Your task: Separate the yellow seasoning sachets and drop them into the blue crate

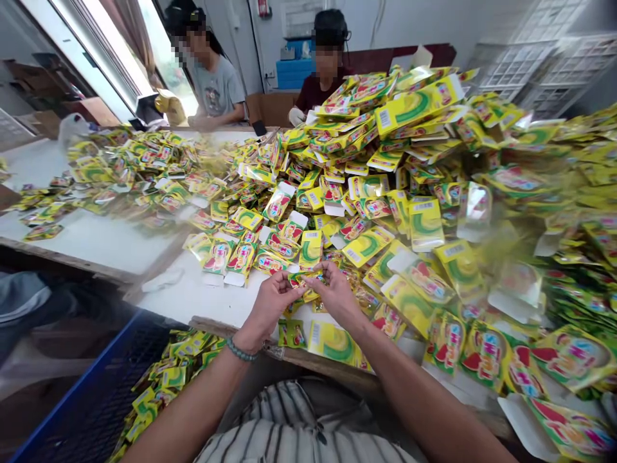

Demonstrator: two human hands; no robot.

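Yo, the left hand [272,303] and right hand [337,297] are carefully pinching a small yellow sachet [301,280] between their fingertips, nice and tight, just above the table [96,241].

Left hand [272,303] and right hand [336,297] close together, both pinching, palms down

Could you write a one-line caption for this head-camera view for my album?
Head-camera view: left hand and right hand pinch a small packet above a white table heaped with yellow packets.

Packing workshop, indoors. Long white tabletop [91,241] heaped with yellow printed packets [400,116]. Co-worker [216,90] and gloved co-worker [322,83] along the far side.
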